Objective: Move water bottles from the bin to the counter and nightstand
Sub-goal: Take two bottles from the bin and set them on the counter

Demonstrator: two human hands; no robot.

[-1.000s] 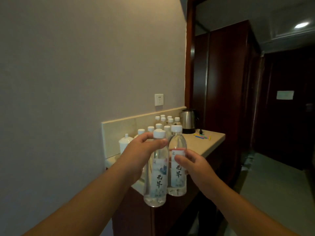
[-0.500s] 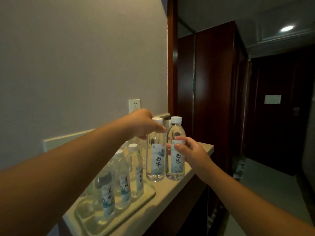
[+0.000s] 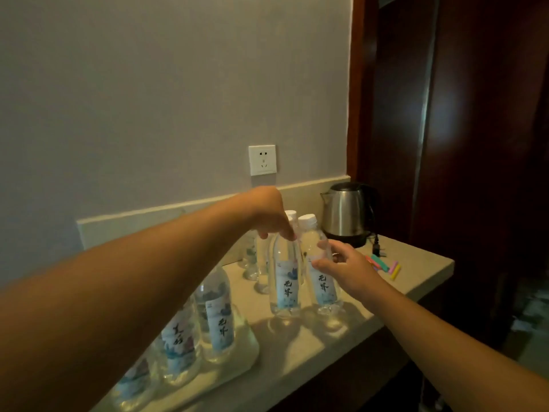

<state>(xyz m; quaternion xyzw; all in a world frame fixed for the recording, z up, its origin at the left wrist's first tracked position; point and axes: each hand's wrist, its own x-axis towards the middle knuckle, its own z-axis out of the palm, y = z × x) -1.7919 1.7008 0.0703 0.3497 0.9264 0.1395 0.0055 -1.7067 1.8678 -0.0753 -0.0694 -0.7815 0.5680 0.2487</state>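
Left hand pinches one water bottle's neck, right hand loosely grips another at three o'clock, both upright on the desk.

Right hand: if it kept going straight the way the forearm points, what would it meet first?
The right hand points up-left at the right-hand bottle on the counter, which its fingers already touch. Beyond that stands the left hand's bottle; depth is unclear.

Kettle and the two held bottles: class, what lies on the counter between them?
Head view: bare counter only. The kettle stands just behind the right hand's bottle; the coloured sticks lie off to the right.
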